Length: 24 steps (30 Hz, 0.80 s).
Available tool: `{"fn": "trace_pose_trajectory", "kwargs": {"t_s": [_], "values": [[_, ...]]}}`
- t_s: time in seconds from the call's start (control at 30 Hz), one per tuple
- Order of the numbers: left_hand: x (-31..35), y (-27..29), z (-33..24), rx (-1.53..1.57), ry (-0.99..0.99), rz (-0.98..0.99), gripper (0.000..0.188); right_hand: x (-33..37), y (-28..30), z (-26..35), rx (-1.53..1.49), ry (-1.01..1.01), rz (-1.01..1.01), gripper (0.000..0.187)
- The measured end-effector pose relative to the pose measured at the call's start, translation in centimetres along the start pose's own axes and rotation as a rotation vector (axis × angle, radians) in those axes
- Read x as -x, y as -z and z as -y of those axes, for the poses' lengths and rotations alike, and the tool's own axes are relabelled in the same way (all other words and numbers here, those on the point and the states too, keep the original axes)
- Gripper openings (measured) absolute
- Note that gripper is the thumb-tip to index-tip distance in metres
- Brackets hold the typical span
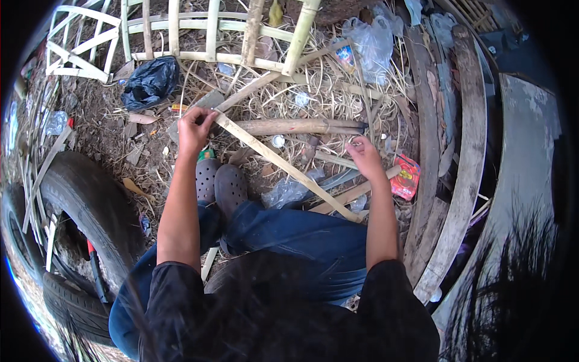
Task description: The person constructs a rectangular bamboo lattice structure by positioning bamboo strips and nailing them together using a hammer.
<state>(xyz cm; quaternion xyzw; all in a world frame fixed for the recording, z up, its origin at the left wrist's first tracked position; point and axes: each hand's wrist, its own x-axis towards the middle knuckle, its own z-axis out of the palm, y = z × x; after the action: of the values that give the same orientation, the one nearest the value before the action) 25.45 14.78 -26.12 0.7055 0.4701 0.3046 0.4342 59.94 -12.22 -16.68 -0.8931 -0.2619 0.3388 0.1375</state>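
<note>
My left hand (196, 130) is closed in a pinch at the upper end of a long pale bamboo strip (280, 163). The strip slants down to the right, and its lower end lies by my knee. My right hand (366, 158) hovers to the right of the strip with its fingers half curled and a gap at the thumb; I see nothing in it. Just left of it, a hammer (311, 148) lies among the shavings. Beyond the strip, a thick bamboo pole (289, 127) rests on the ground.
A lattice frame of bamboo slats (211, 57) spans the far side. Old tyres (90, 199) and a red-handled knife (95, 271) are at left. A black plastic bag (151, 81), clear bags (371, 45), a red packet (405, 177) and long wooden planks (470, 157) lie around.
</note>
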Motion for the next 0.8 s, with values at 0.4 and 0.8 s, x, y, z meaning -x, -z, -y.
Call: {"fn": "trace_pose_trajectory", "kwargs": {"t_s": [0.4,0.8], "values": [[-0.1,0.0,1.1,-0.015,0.147,0.03,0.014,0.6,-2.3,-8.6,0.539,0.109,0.084,0.037],[-0.6,0.0,-0.7,-0.058,-0.053,-0.007,0.015,-1.7,-5.2,-8.7,0.633,0.249,0.09,0.032]]}}
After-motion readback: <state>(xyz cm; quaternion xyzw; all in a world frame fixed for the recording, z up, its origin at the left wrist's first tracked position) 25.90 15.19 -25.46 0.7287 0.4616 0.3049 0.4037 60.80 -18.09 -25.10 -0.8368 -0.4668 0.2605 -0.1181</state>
